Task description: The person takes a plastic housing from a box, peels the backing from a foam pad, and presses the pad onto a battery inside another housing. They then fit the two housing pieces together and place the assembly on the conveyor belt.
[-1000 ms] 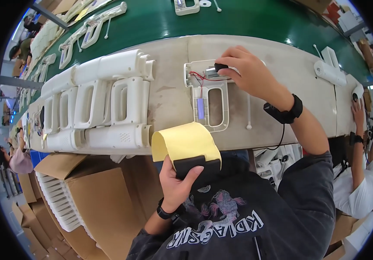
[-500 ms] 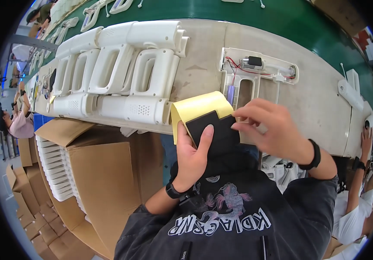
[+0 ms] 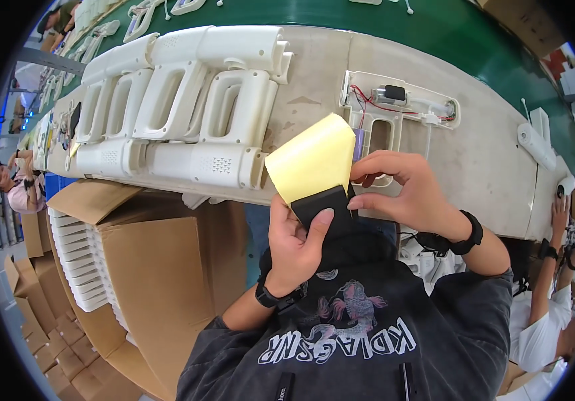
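My left hand [image 3: 295, 244] grips a black foam-like sheet [image 3: 319, 204], with the thumb on top and the fingers underneath. Yellow backing paper [image 3: 313, 159] stands up from the sheet's far side. My right hand [image 3: 404, 190] is closed at the sheet's right edge, thumb and forefinger curled around it; the exact pinch point is partly hidden. Just beyond lies an open white housing half [image 3: 454, 115], holding a motor [image 3: 390, 95], red wires and a purple cylindrical cell [image 3: 358, 146].
White handled housings [image 3: 224, 110] stand in rows on the left of the worktable [image 3: 494, 167]. A green conveyor belt [image 3: 341, 17] runs behind. An open cardboard box [image 3: 154, 267] with stacked white trays [image 3: 80, 260] sits lower left. Another person's hand [image 3: 560, 212] is at the right.
The yellow paper has swung upward and more of its face shows. Less of the black sheet is visible. My right hand has shifted slightly left, staying at the sheet's edge.
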{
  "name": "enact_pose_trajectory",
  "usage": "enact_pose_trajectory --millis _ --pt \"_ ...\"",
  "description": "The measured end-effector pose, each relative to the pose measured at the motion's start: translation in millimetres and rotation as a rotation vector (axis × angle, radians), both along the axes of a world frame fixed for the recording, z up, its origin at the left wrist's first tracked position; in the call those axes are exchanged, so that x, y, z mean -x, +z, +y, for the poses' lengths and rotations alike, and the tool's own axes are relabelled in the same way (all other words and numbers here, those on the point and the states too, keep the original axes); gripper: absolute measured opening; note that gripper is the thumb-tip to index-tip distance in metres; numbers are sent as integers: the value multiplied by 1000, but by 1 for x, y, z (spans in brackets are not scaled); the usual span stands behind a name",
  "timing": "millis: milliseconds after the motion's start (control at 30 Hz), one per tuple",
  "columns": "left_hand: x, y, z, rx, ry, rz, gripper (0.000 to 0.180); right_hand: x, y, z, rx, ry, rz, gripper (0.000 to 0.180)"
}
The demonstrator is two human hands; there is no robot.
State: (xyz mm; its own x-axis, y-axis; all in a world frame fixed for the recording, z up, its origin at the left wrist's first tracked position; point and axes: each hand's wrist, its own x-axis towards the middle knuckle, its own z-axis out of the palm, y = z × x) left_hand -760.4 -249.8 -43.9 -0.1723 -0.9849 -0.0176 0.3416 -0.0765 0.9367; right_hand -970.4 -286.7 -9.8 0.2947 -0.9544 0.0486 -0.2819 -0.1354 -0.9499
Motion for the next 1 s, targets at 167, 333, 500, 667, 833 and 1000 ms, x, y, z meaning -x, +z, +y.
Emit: enact_pose_trajectory --millis 167,333,500,667,833,1000 --pt "1 3 2 58 9 -50 67 -9 1 6 -156 -29 -152 32" --pt "-3 -2 9 95 125 -230 76 -16 1 16 -37 -21 -50 36" --pt "-22 5 10 81 61 -312 64 9 3 1 -307 48 -385 33" --pt "-31 -1 14 -3 58 -260 68 22 -7 -26 333 -143 432 32" --pt "-29 -2 19 26 -35 -232 72 17 -26 -34 452 -56 447 33" --pt "-31 -3 21 -16 -137 -152 73 17 -30 -38 458 17 440 35"
